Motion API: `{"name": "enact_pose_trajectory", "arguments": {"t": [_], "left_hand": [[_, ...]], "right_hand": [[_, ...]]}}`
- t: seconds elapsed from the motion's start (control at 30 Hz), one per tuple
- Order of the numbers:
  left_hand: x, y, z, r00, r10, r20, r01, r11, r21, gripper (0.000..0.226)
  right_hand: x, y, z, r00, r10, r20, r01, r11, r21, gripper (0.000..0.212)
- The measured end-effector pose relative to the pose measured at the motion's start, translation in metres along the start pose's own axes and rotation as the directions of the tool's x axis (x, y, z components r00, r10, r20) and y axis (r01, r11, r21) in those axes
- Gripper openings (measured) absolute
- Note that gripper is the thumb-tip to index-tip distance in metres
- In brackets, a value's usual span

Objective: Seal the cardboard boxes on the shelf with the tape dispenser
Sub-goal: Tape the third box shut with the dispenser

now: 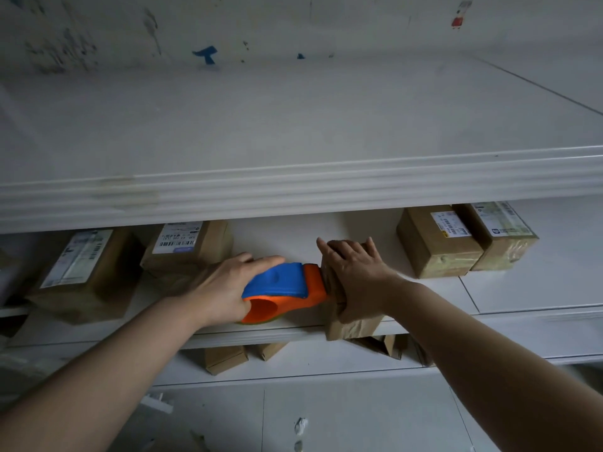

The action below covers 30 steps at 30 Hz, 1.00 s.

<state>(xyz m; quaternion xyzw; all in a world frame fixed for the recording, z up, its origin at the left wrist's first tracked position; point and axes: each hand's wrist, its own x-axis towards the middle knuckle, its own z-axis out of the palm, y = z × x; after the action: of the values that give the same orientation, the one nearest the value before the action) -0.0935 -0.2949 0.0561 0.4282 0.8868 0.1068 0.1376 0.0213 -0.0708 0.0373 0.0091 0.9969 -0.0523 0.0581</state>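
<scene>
Head view shows white labels with barcodes on four cardboard boxes, but the print is too small and blurred to read. Two of them, the far-left box (81, 275) and the second box (189, 246), stand to the left of the left hand (225, 288). The other two, the third box (437, 243) and the fourth box (499, 236), stand touching each other to the right of the right hand (355, 275). The left hand grips the one tape dispenser (280, 288), blue and orange, and its orange front touches the left side of the plain box (352, 324), which stands between the hands at the front edge of the shelf (287, 236). The right hand lies over the top of this plain box and holds it. Below the hands at least three small boxes (225, 358) show, partly hidden by the shelf edge. Above the hands the upper board (293, 187) covers the back of the shelf. Higher, on the wall, are one blue tape piece (205, 53) and one red sticker (460, 16).
</scene>
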Motion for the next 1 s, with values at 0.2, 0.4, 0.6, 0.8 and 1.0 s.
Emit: {"name": "enact_pose_trajectory", "arguments": {"t": [0.2,0.4,0.6,0.8,1.0], "left_hand": [[-0.003,0.032,-0.027,0.990,0.088,-0.109,-0.052,0.953,0.299,0.093],[0.025,0.078,-0.011,0.990,0.134,-0.032,-0.118,0.942,0.314,0.083],[0.036,0.092,-0.011,0.987,0.160,0.017,-0.158,0.936,0.316,0.083],[0.033,0.091,-0.011,0.993,0.111,0.041,-0.119,0.950,0.289,0.092],[0.032,0.096,-0.013,0.992,0.109,0.061,-0.123,0.937,0.327,0.089]], "right_hand": [[-0.015,0.037,0.022,0.994,0.110,0.010,-0.095,0.800,0.593,0.142],[-0.036,0.068,0.066,0.982,0.174,0.067,-0.182,0.822,0.539,0.144],[-0.036,0.065,0.056,0.995,0.099,0.008,-0.094,0.912,0.400,0.149],[-0.027,0.060,0.058,0.995,0.099,-0.014,-0.087,0.931,0.354,0.138],[-0.026,0.062,0.060,0.994,0.104,-0.020,-0.092,0.940,0.328,0.138]]}}
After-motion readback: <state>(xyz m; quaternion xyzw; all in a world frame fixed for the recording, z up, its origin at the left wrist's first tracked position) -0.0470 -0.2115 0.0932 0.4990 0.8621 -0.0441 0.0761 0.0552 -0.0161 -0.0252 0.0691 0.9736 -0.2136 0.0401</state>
